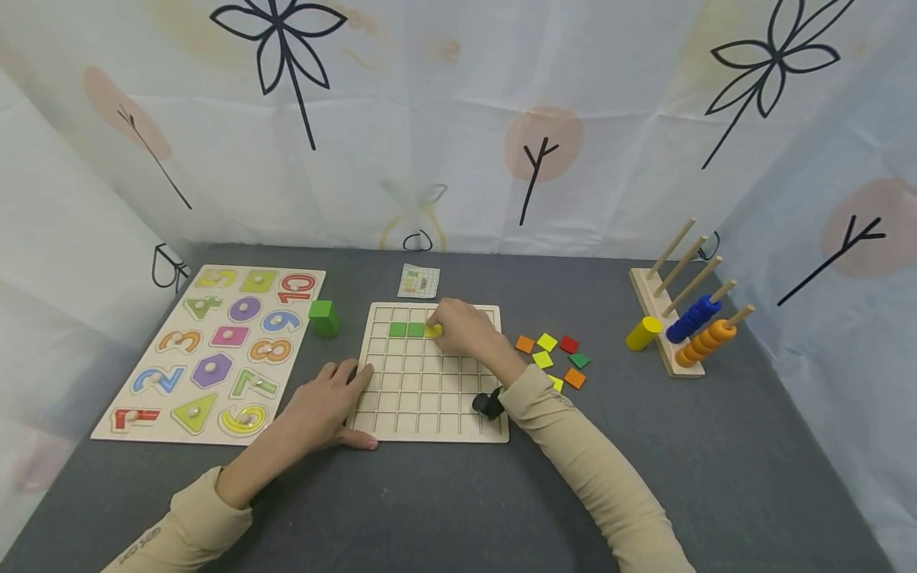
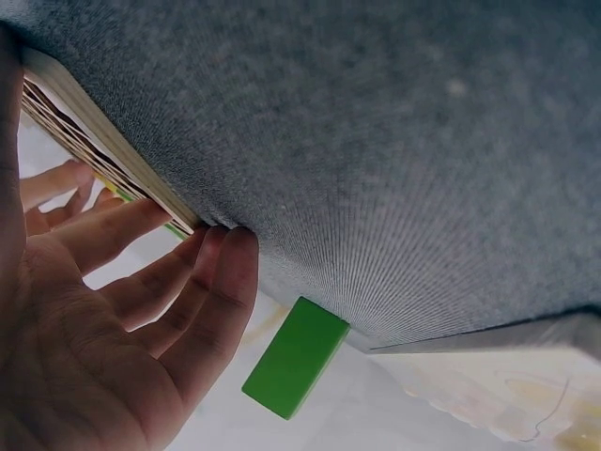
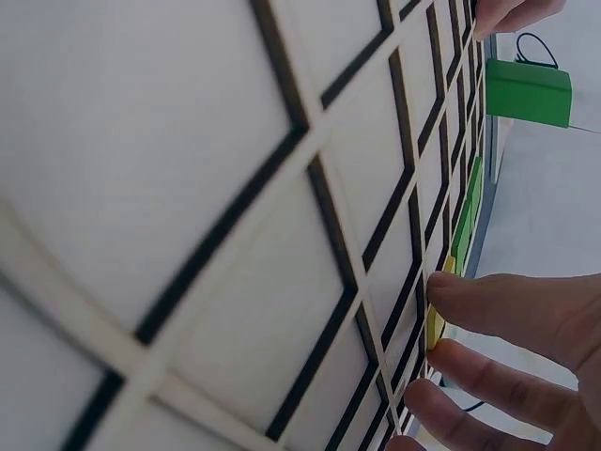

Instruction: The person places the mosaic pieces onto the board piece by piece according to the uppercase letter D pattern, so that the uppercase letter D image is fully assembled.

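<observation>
A square wooden grid board [image 1: 408,398] lies on the grey table in the head view. My right hand [image 1: 466,328] reaches over its upper part and pinches a yellow square tile [image 1: 433,331] between thumb and fingers. In the right wrist view, thumb and fingertip touch opposite ends of this yellow tile [image 3: 435,324], low at the grid. Left of it, two green tiles [image 1: 406,329] sit side by side in the same row. Along the board's left edge rests my left hand [image 1: 325,406], fingers extended against the side and thumb by the near corner.
A number-and-shape puzzle board [image 1: 168,318] lies left, with a green block [image 1: 324,318] beside it. Behind the grid is a small patterned card [image 1: 419,282]. Several loose coloured tiles [image 1: 575,378] lie right, before a peg stacker [image 1: 666,318] and a yellow cylinder [image 1: 643,333].
</observation>
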`<state>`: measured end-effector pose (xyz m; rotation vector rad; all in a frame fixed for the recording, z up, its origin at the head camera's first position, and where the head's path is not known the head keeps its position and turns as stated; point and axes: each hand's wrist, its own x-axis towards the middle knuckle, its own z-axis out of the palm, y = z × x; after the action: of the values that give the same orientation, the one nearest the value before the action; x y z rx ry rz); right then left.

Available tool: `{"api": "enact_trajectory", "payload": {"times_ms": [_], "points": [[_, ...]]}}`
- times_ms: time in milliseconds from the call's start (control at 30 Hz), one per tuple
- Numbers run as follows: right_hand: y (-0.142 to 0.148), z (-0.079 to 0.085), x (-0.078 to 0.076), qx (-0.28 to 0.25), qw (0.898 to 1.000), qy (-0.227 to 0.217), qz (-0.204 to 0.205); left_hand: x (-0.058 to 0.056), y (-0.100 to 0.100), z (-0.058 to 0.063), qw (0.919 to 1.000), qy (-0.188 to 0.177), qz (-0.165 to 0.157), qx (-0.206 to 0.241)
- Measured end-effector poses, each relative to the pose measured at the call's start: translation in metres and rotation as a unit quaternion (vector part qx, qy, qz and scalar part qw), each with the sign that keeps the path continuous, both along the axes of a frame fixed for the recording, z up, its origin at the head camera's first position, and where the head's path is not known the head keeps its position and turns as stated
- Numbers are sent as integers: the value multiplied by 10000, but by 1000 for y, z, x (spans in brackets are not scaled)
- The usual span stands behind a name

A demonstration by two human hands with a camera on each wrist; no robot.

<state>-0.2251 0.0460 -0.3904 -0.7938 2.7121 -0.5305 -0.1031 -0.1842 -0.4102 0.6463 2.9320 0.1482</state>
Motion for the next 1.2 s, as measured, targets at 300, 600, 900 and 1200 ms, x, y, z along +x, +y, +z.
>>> {"api": "enact_trajectory", "payload": {"times_ms": [300, 600, 900, 1200], "points": [[15, 3, 5, 187, 9997, 17, -126, 1, 2, 3, 10000, -4, 19, -30], [50, 12, 15, 409, 9986, 153, -299, 0, 1, 0, 10000, -8, 27, -50], [85, 18, 29, 581, 9971, 364, -322, 0, 0, 1, 10000, -3, 15, -50], [106, 15, 40, 472, 9984, 250, -207, 1, 1, 1, 10000, 27, 0, -66]]}}
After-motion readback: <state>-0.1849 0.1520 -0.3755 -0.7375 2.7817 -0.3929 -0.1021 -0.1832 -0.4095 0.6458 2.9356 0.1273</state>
